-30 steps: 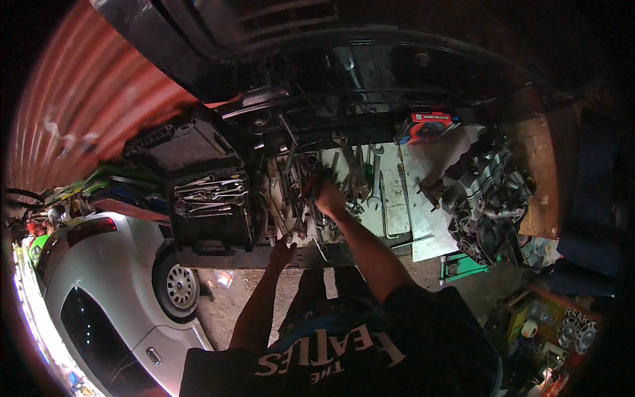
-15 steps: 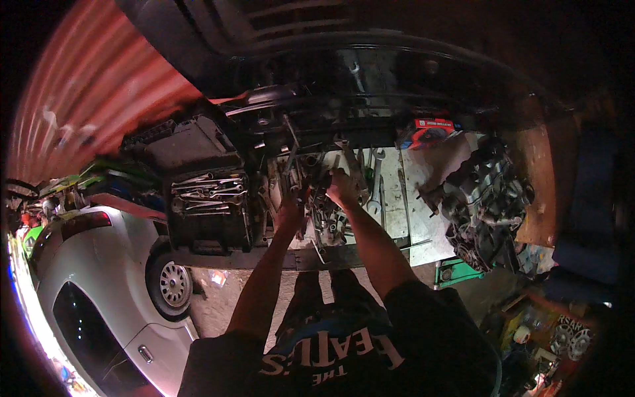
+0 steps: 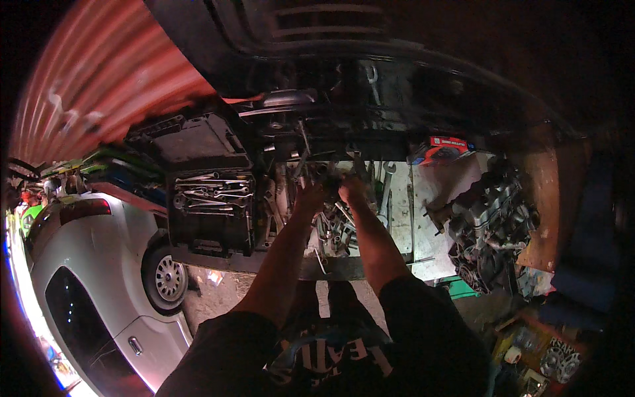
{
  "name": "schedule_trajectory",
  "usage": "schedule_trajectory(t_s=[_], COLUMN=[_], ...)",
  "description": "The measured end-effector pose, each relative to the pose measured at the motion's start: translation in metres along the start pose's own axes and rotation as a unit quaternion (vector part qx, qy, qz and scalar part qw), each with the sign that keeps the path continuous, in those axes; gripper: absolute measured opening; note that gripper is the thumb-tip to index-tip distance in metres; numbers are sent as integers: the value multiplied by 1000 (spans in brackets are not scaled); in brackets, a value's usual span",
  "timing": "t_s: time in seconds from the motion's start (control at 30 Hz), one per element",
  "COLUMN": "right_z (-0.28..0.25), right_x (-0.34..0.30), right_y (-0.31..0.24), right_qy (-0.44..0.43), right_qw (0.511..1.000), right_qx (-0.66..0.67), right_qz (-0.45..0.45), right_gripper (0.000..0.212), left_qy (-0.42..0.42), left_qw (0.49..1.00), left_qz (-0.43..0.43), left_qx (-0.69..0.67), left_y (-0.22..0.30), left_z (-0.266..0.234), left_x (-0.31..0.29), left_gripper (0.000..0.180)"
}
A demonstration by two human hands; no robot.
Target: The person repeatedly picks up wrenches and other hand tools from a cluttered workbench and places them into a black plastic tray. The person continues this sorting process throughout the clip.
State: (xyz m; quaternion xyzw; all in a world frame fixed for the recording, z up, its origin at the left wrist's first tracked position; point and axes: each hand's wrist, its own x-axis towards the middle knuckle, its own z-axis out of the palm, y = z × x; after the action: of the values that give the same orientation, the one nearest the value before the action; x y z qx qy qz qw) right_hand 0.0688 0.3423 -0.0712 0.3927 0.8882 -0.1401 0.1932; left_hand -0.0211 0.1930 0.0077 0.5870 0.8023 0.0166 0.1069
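Observation:
Both my hands are close together over a jumble of metal tools on the white worktop (image 3: 423, 235). My left hand (image 3: 311, 197) has its fingers curled, mostly hidden in the dark clutter. Just to its right, my right hand (image 3: 352, 190) is closed around something dark that I cannot make out. Below them lies a pile of sockets and small metal parts (image 3: 336, 233). A long combination wrench (image 3: 386, 188) rests to the right of my right hand. To the left, an open black tool case (image 3: 208, 239) holds several combination wrenches (image 3: 213, 193).
On the worktop's right side stands a greasy engine (image 3: 493, 215), with a red and black box (image 3: 444, 151) behind it. A silver car (image 3: 92, 271) is parked at the lower left. Dark bodywork (image 3: 317, 66) overhangs the far side. A spanner (image 3: 323, 261) lies at the front edge.
My left hand has moved right and farther away, closer to my right hand. My right hand has shifted slightly farther off. The whole view has tilted a little.

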Motion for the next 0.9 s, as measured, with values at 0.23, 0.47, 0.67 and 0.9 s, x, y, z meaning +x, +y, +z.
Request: schedule_trajectory(t_s=[0.23,0.47,0.67,0.9], right_z=[-24,-22,-47,-66], right_x=[-19,-18,-10,-35], right_y=[-32,-18,2,42], right_qy=[64,157,223,255], right_qw=[970,945,899,885], right_qx=[169,248,373,390], right_qz=[164,144,55,19], right_gripper=[59,52,32,29], left_qy=[-124,-149,-138,-143], left_qw=[992,988,989,983], left_qz=[-27,-43,-58,-109], left_qx=[10,4,6,-26], left_y=[-6,-3,-18,8], left_z=[3,15,34,11], left_x=[-4,6,10,-2], left_gripper=[53,52,55,62])
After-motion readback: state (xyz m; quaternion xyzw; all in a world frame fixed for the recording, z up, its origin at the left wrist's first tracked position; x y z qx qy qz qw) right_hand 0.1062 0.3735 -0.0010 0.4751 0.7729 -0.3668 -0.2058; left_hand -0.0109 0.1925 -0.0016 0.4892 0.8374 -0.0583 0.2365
